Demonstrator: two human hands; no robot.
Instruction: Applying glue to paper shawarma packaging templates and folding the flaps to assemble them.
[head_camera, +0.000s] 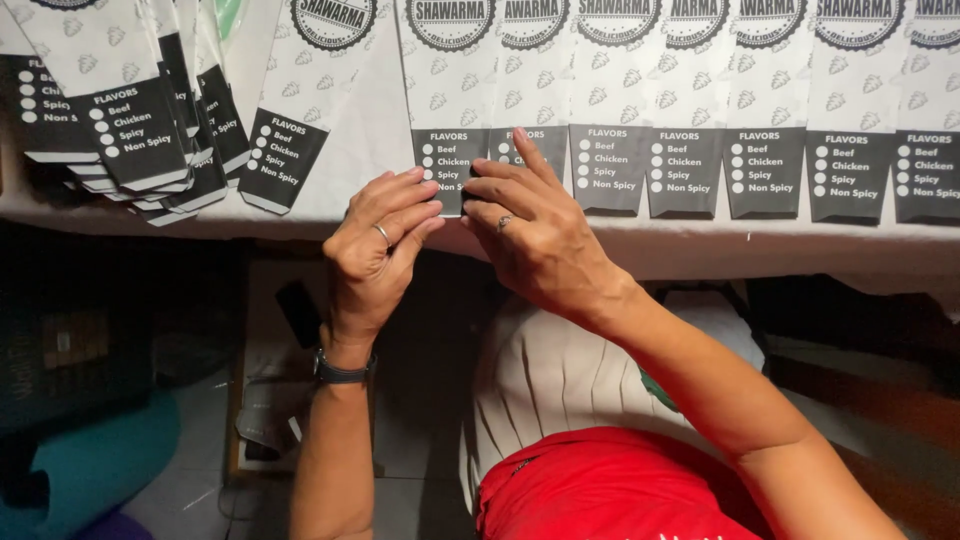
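Red cloth (610, 485) at the lap, nearest the lens. Both hands meet at the table edge (700, 250) on 1 paper sleeve (447, 165), white above, dark panel below. Left hand (375, 255) pinches its lower edge, fingers curled, ring and wristwatch (342, 372) visible. Right hand (530, 235) presses it flat, fingers extended; grip probably none. More sleeves in a row (760, 150) rightward, fanned stack (150, 130) left.

This looks like a small food-packaging workspace, maybe the back of a takeaway shop. I sit at a white table (340, 150) lined with a row of printed paper food sleeves (760, 120), more fanned in a pile (140, 120) to my left. Cardboard and clutter (270, 340) sit underneath.
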